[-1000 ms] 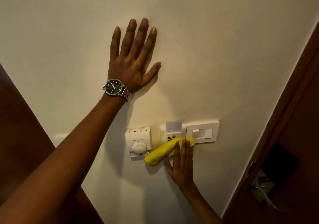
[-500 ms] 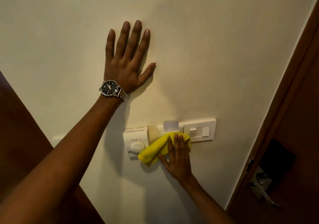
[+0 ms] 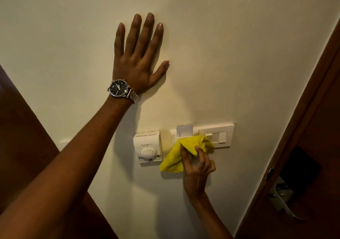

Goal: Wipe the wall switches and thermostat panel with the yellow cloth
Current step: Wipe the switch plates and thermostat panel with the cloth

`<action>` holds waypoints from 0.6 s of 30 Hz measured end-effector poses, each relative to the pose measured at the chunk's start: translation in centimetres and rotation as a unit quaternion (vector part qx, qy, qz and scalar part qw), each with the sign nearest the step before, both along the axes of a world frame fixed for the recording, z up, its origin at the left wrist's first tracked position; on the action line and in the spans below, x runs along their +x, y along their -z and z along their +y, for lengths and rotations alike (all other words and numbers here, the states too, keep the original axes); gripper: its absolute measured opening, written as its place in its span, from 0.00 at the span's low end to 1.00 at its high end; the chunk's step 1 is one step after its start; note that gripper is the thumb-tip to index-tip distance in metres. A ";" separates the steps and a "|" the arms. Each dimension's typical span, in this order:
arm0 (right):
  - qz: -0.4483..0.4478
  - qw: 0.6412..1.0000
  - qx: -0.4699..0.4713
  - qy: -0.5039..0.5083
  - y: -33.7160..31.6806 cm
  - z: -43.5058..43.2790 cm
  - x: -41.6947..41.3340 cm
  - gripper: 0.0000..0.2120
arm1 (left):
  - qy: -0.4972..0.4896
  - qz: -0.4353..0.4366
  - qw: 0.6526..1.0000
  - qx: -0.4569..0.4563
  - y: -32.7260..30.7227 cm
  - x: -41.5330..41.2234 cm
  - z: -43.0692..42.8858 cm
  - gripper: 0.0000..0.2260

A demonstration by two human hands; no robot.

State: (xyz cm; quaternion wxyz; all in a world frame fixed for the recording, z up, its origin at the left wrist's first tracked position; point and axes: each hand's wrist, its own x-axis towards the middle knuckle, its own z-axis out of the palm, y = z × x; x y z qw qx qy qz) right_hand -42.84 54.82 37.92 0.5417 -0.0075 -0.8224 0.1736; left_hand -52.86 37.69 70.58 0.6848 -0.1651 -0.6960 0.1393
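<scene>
Your left hand [image 3: 137, 62] lies flat and open on the wall [image 3: 239, 45], holding nothing. Your right hand [image 3: 196, 167] pinches the cloth [image 3: 176, 156] with curled fingers, pressing it over the card slot [image 3: 184, 130] and the left edge of the switches [image 3: 220, 136]. The thermostat [image 3: 148, 145] sits just left, uncovered. Judging by this, wiping is midway; you cannot tell which panels are already clean.

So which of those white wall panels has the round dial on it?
The thermostat panel, leftmost of the three and clear of the yellow cloth. The card holder and switch plate have none.
</scene>
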 end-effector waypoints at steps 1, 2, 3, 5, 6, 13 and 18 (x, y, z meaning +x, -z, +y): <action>-0.016 0.999 -0.035 -0.017 -0.1 -0.6 0.2 0.19 | 0.001 -0.001 1.000 0.001 0.0 0.1 0.0 0.34; -0.028 0.997 -0.060 -0.036 -0.4 -1.1 0.2 0.19 | 0.004 -0.004 1.000 0.003 0.0 0.2 0.1 0.34; -0.034 0.995 -0.074 -0.059 -0.8 -1.6 0.0 0.20 | 0.005 -0.006 1.000 0.005 0.1 0.3 0.1 0.34; -0.038 0.992 -0.082 -0.090 -1.7 -2.4 -0.9 0.24 | 0.003 -0.005 1.000 0.001 0.1 0.1 0.1 0.34; -0.039 0.991 -0.086 -0.094 -2.0 -2.7 -1.6 0.26 | 0.002 -0.002 1.000 0.001 0.0 0.0 0.1 0.34; -0.049 0.994 -0.030 -0.088 3.3 -1.8 -1.4 0.33 | 0.004 -0.006 1.000 0.007 0.0 0.1 0.1 0.34; -0.051 0.994 -0.050 -0.078 0.1 -2.4 -3.4 0.32 | 0.006 0.006 1.000 0.005 0.0 -0.4 0.0 0.34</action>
